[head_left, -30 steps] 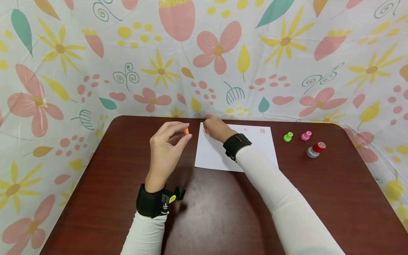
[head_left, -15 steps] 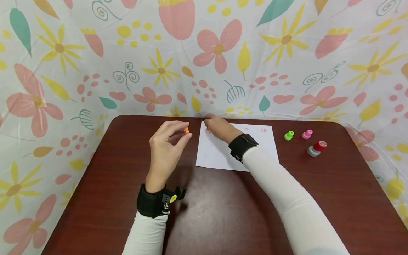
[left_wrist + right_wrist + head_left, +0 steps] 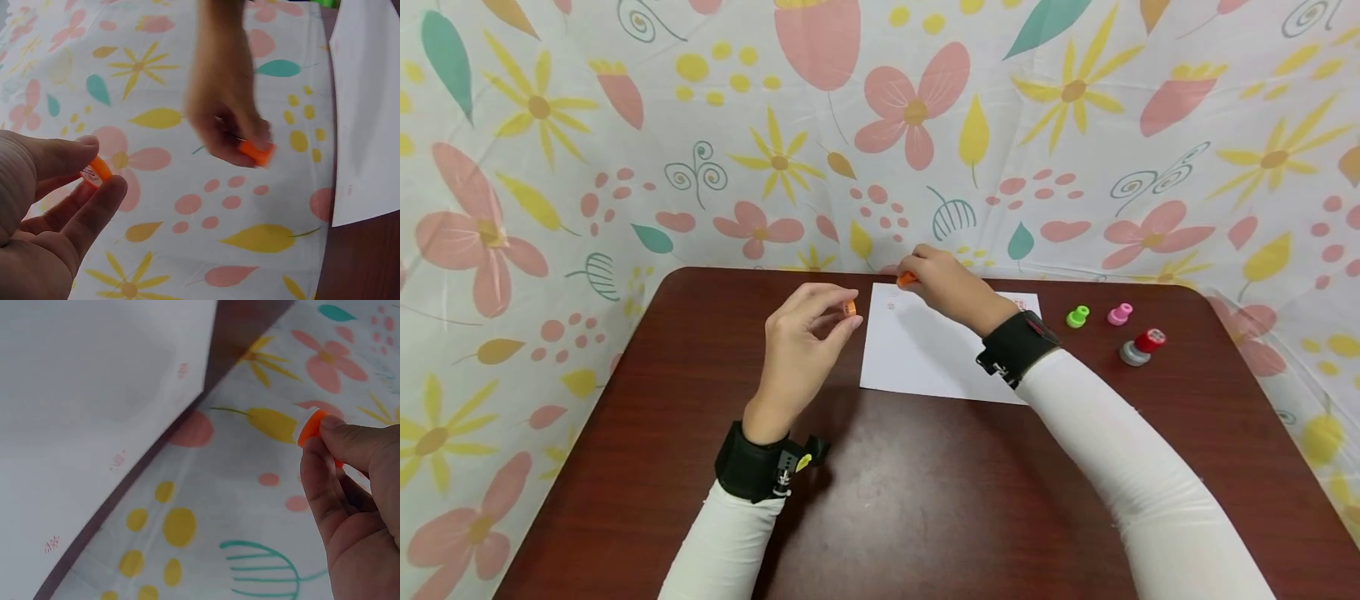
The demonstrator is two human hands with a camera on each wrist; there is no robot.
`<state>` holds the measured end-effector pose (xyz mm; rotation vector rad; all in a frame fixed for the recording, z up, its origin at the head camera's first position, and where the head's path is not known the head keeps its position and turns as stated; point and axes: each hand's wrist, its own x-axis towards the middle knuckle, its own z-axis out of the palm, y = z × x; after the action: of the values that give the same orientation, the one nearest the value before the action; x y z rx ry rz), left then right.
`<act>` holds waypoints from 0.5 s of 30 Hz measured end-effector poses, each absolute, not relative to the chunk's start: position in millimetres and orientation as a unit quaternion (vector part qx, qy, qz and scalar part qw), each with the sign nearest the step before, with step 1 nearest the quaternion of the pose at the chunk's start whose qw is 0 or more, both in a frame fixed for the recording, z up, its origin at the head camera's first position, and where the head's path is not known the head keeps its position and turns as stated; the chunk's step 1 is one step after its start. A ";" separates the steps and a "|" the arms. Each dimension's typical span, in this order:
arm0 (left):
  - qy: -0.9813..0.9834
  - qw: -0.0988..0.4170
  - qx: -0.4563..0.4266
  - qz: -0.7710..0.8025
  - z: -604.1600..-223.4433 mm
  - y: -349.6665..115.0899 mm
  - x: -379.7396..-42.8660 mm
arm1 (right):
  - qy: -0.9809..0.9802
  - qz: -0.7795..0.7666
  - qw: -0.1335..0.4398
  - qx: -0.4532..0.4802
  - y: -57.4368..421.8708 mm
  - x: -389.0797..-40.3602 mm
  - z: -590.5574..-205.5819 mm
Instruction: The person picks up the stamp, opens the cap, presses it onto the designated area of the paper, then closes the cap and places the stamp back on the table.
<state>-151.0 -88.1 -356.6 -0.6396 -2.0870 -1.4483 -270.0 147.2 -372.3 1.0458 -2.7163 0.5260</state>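
Note:
My left hand pinches a small orange cap between thumb and fingertips, above the table left of the paper. A pale printed face shows on this cap in the left wrist view. My right hand holds an orange stamp with a white rim, over the far edge of the white paper. Along that far edge, small red prints show in the right wrist view: one print near the corner, a middle print and another print. In the head view, my right hand hides part of that edge.
Right of the paper stand a green stamp, a pink stamp and a red-topped grey stamp. The brown table ends at a flowered cloth behind it.
My right hand has lifted off the paper's far left corner and moved right with the orange stamp, uncovering a red print there. My left hand has shifted slightly right, still pinching the cap.

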 end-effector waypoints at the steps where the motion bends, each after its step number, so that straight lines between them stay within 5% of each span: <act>1: -0.771 0.257 -0.238 -0.531 -357.4 -87.5 -151.9 | -0.911 0.187 0.097 0.354 149.7 -267.0 -370.9; 15: -0.774 0.194 -0.257 -0.546 -371.2 -74.8 -160.9 | -0.880 0.320 0.169 0.307 185.3 -204.7 -378.7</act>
<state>-160.9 -74.8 -371.2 -0.7209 -2.1696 -1.5306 -204.7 185.3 -378.7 0.8715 -2.5027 0.9106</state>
